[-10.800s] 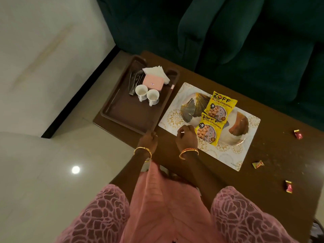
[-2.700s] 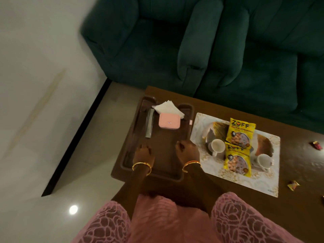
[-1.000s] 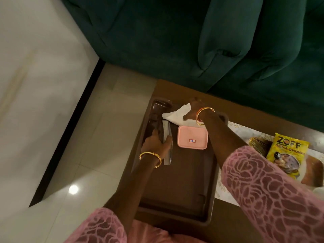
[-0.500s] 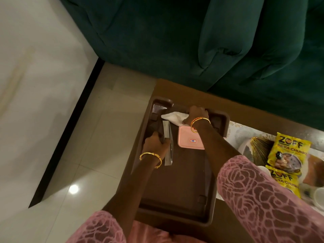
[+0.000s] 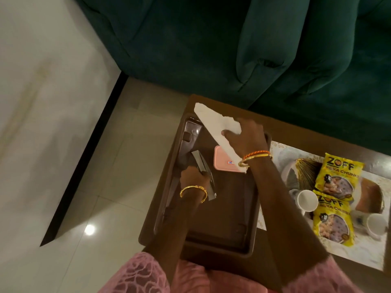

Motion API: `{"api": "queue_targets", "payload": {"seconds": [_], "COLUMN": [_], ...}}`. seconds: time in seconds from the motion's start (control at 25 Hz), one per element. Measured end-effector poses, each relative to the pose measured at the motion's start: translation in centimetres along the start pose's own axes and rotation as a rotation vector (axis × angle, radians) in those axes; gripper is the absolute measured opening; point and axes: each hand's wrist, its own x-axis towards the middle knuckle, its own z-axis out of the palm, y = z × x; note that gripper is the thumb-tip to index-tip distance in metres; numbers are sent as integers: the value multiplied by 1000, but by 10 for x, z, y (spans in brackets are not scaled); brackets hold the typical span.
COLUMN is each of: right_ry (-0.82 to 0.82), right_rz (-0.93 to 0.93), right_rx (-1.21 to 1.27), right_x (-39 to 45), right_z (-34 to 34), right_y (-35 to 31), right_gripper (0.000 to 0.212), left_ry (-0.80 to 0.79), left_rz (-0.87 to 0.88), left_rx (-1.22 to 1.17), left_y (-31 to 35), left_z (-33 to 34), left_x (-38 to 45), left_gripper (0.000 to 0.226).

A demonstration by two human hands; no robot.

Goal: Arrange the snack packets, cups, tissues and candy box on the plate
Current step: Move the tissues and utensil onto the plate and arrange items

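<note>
My right hand (image 5: 245,138) grips a stack of white tissues (image 5: 213,123) and holds it lifted above the far end of the brown tray (image 5: 232,246). Under it, the pink candy box (image 5: 224,163) lies flat in the tray. My left hand (image 5: 193,176) is closed on the metal cutlery (image 5: 206,176) at the tray's left side. To the right, the plate (image 5: 294,166) on a patterned mat carries two yellow snack packets (image 5: 336,176) (image 5: 330,225) and two white cups (image 5: 307,199) (image 5: 378,225).
The tray and mat (image 5: 317,256) lie on a dark wooden table (image 5: 296,132). A green sofa (image 5: 254,49) runs along the table's far side. Pale tiled floor (image 5: 84,155) lies to the left, past the table's edge.
My right hand has closed on the tissues and lifted them off the tray's far end. My left hand has raised the cutlery slightly. Earlier, both cups went from the tray to the plate.
</note>
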Motion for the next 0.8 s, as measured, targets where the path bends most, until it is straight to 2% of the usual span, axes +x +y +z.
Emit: {"api": "queue_targets", "payload": {"seconds": [0.12, 0.24, 0.36, 0.56, 0.68, 0.8], "right_ry": [38, 26, 2, 71, 1, -35], "right_rz": [26, 103, 97, 81, 96, 96], "right_rx": [23, 11, 24, 50, -10, -65], "right_x": [-47, -68, -72, -73, -73, -71], "right_z": [25, 58, 73, 68, 79, 97], "right_y": [3, 16, 18, 13, 17, 22], "right_gripper": [38, 32, 32, 32, 33, 31], "left_ry": [-84, -173, -215, -188, -157, -226], "left_rz": [-11, 23, 35, 144, 154, 123], "left_rx": [-87, -58, -29, 47, -19, -68], "left_y": [-5, -13, -21, -28, -25, -23], "left_z": [5, 1, -6, -17, -25, -27], "left_x": [-2, -6, -6, 1, 8, 13], "left_gripper": [30, 29, 27, 46, 57, 68]}}
